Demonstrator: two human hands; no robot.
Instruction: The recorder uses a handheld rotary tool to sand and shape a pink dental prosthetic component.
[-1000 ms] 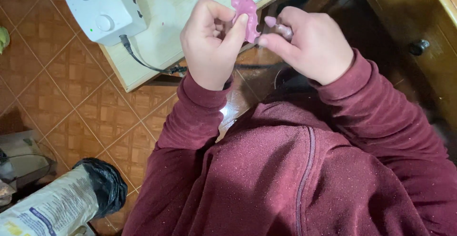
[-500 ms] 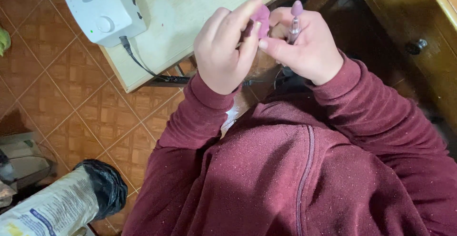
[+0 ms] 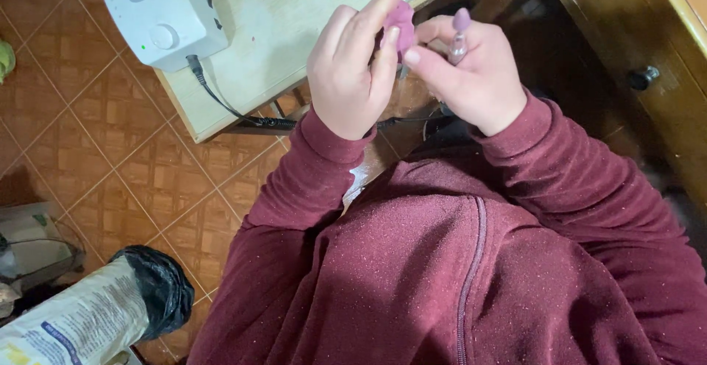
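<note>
Left hand [image 3: 352, 78] fingers pinch a small pink lumpy piece [image 3: 402, 20] steady; right hand [image 3: 471, 70] fingers wrap a slim pink-tipped rotary tool [image 3: 459, 32] against it, above the pale wooden worktop [image 3: 294, 33] edge.

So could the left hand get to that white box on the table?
Probably yes: the left hand is close above the table, nothing lies between it and the white box, but its fingers are already holding a small pink piece.

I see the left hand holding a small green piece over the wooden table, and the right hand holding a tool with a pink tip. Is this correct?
Not quite: the small piece in the left hand is pink, not green, as the head view shows. The rest holds: it is over the wooden table, and the right hand holds a tool with a pink tip.
</note>
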